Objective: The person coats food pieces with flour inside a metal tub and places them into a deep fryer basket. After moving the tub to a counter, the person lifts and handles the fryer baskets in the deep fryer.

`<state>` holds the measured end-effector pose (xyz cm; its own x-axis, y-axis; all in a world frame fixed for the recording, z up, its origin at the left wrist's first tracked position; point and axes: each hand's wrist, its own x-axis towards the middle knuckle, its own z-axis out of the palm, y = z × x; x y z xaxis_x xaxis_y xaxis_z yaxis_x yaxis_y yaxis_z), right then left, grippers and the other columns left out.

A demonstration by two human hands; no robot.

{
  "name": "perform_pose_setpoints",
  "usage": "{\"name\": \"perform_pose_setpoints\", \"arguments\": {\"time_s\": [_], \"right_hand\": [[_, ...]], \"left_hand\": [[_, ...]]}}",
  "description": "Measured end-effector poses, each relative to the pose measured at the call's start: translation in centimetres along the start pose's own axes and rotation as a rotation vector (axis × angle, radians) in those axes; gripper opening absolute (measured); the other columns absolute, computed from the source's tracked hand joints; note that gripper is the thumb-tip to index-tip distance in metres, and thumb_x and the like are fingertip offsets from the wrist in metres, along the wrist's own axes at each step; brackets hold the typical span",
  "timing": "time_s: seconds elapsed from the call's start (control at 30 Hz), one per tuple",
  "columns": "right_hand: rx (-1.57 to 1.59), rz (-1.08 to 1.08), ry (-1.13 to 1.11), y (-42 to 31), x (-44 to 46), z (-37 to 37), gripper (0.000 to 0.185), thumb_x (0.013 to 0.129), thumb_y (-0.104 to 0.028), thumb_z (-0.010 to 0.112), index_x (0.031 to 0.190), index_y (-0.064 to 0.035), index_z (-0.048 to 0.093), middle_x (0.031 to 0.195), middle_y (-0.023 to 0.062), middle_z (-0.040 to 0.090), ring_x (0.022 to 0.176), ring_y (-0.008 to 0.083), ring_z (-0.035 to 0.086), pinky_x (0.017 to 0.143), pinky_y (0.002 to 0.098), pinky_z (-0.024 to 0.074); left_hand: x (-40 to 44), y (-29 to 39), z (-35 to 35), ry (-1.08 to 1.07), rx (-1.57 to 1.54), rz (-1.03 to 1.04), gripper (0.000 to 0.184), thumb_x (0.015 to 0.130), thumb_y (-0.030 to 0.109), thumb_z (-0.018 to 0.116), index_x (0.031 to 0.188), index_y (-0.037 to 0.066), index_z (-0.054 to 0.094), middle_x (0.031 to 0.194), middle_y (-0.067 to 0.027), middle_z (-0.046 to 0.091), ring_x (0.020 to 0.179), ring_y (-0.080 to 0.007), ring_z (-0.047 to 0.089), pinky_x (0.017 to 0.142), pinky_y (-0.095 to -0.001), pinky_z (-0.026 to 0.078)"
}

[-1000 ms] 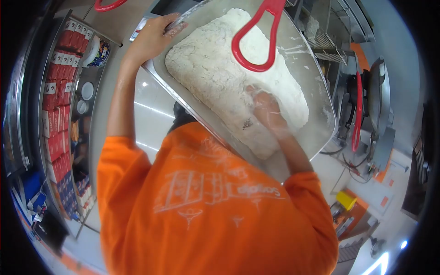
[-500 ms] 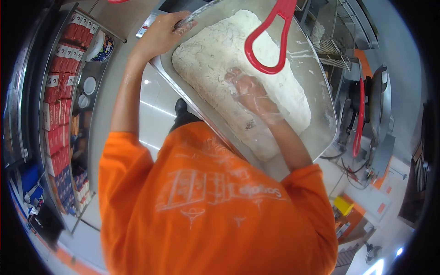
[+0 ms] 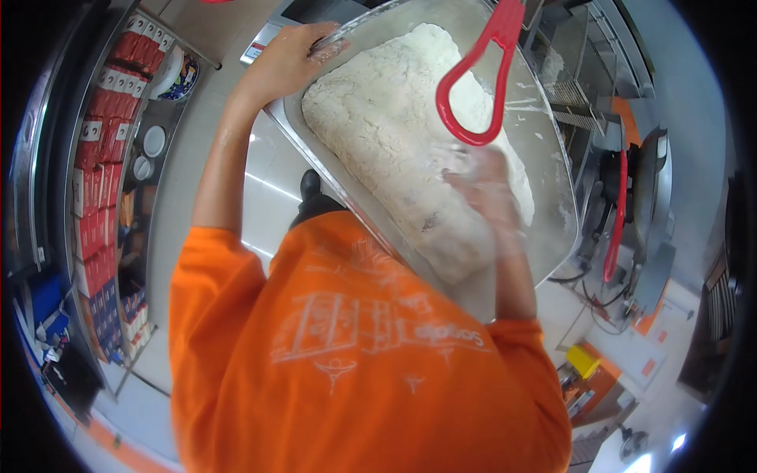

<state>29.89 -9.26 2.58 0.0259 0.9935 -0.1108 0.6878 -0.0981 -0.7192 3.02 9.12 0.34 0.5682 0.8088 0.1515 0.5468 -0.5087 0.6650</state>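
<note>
A deep metal tray (image 3: 548, 154) holds a thick bed of white flour (image 3: 378, 110), with a rough, lumpy surface on its left part. My left hand (image 3: 296, 59), dusted with flour, is closed around the tray's upper-left rim. Over the right side of the flour is my right hand (image 3: 482, 181), in what looks like a thin clear plastic glove. Motion blurs its fingers, and I cannot make out whether they hold anything. A red loop-shaped handle (image 3: 502, 31) juts across the tray's top right, above the right hand.
Shelves with red boxes (image 3: 98, 189) and white lids (image 3: 154, 141) stand at the left. Wire baskets (image 3: 572, 94) and another red handle (image 3: 619, 213) are at the right. A yellow object (image 3: 582, 361) sits lower right. Tiled floor (image 3: 268, 173) shows beside the tray.
My right hand has moved right and slightly down over the flour and is now more blurred. My left hand keeps its hold on the rim. The whole view has shifted slightly.
</note>
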Motion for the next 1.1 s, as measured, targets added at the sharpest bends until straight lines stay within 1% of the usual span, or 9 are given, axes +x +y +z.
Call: {"name": "perform_pose_setpoints", "arguments": {"time_s": [0.03, 0.17, 0.43, 0.63, 0.7, 0.77, 0.9, 1.03, 1.1], "right_hand": [[-0.432, -0.035, 0.034, 1.6, -0.6, 1.2, 0.040, 0.063, -0.006, 0.073, 0.101, 0.0005, 0.060, 0.077, 0.0181, 0.060, 0.069, 0.0313, 0.058, 0.066, 0.0357, 0.0482], [-0.281, -0.109, 0.120, 3.3, -2.2, 1.3, 0.044, 0.067, -0.011, 0.071, 0.107, 0.0012, 0.058, 0.078, 0.0221, 0.059, 0.072, 0.0375, 0.058, 0.069, 0.0401, 0.0482], [0.316, 0.047, 0.111, -8.2, -3.9, -11.0, 0.038, 0.060, 0.009, 0.071, 0.093, -0.0027, 0.057, 0.090, 0.0039, 0.056, 0.086, 0.0131, 0.059, 0.071, 0.0256, 0.0464], [0.013, 0.078, 0.414, -11.2, 0.4, -24.7, 0.027, 0.070, -0.011, 0.068, 0.092, -0.0048, 0.054, 0.076, 0.0016, 0.055, 0.075, 0.0109, 0.060, 0.056, 0.0229, 0.0453], [-0.564, 0.367, 0.632, -10.9, 4.0, -25.3, 0.044, 0.074, -0.019, 0.067, 0.116, -0.0119, 0.058, 0.114, 0.0119, 0.058, 0.104, 0.0235, 0.056, 0.093, 0.0392, 0.0461], [-0.046, -0.101, 0.479, -1.2, 7.5, -28.6, 0.024, 0.071, -0.015, 0.068, 0.086, -0.0035, 0.053, 0.073, 0.0029, 0.055, 0.065, 0.0123, 0.057, 0.054, 0.0267, 0.0448], [-0.503, 0.075, 0.138, 15.5, 17.2, -32.1, 0.032, 0.063, -0.016, 0.075, 0.088, -0.0030, 0.059, 0.081, 0.0091, 0.059, 0.070, 0.0177, 0.060, 0.058, 0.0348, 0.0471], [-0.900, 0.357, -0.109, 19.7, 18.9, -29.9, 0.048, 0.061, -0.012, 0.077, 0.106, -0.0055, 0.061, 0.102, 0.0133, 0.063, 0.088, 0.0236, 0.063, 0.071, 0.0368, 0.0504], [-1.044, 0.304, -0.108, 15.2, 16.3, -28.6, 0.061, 0.063, -0.013, 0.077, 0.120, -0.0072, 0.055, 0.121, 0.0156, 0.057, 0.107, 0.0290, 0.058, 0.090, 0.0358, 0.0470]], "left_hand": [[0.0, 0.1, 0.1, 0.019, -0.008, 0.002, 0.043, 0.088, 0.029, 0.060, 0.114, -0.006, 0.058, 0.104, -0.0238, 0.063, 0.095, -0.0351, 0.062, 0.085, -0.0368, 0.046], [-0.8, 0.4, 0.3, -0.015, 0.021, -0.004, 0.045, 0.089, 0.028, 0.060, 0.115, -0.008, 0.056, 0.104, -0.0249, 0.063, 0.094, -0.0357, 0.063, 0.085, -0.0376, 0.047], [0.3, 0.5, 0.1, 0.050, -0.041, 0.053, 0.026, 0.088, 0.021, 0.060, 0.098, -0.004, 0.059, 0.080, -0.0280, 0.057, 0.070, -0.0419, 0.055, 0.065, -0.0410, 0.043], [0.7, 1.7, -0.7, -0.051, -0.033, -0.078, 0.029, 0.088, 0.020, 0.060, 0.104, -0.004, 0.059, 0.068, -0.0226, 0.054, 0.059, -0.0252, 0.054, 0.062, -0.0368, 0.044], [0.5, 0.5, -0.1, -0.046, -0.033, -0.079, 0.031, 0.088, 0.019, 0.060, 0.107, -0.005, 0.059, 0.066, -0.0210, 0.054, 0.058, -0.0230, 0.053, 0.060, -0.0356, 0.043], [0.2, -1.1, 0.9, 0.066, -0.036, -0.007, 0.035, 0.088, 0.019, 0.061, 0.111, -0.006, 0.058, 0.067, -0.0205, 0.056, 0.058, -0.0247, 0.053, 0.058, -0.0356, 0.042], [0.5, 1.0, -0.2, -0.040, -0.024, -0.137, 0.021, 0.089, 0.011, 0.056, 0.098, -0.007, 0.057, 0.067, -0.0153, 0.054, 0.061, -0.0126, 0.042, 0.056, -0.0307, 0.038], [0.1, 0.2, 0.2, 0.001, -0.008, -0.089, 0.019, 0.089, 0.011, 0.056, 0.097, -0.006, 0.057, 0.067, -0.0135, 0.052, 0.060, -0.0122, 0.040, 0.055, -0.0297, 0.037], [0.3, 0.8, -0.2, -0.063, 0.004, -0.169, 0.035, 0.087, 0.014, 0.059, 0.113, -0.008, 0.056, 0.075, -0.0257, 0.059, 0.061, -0.0285, 0.055, 0.061, -0.0356, 0.043]]}}
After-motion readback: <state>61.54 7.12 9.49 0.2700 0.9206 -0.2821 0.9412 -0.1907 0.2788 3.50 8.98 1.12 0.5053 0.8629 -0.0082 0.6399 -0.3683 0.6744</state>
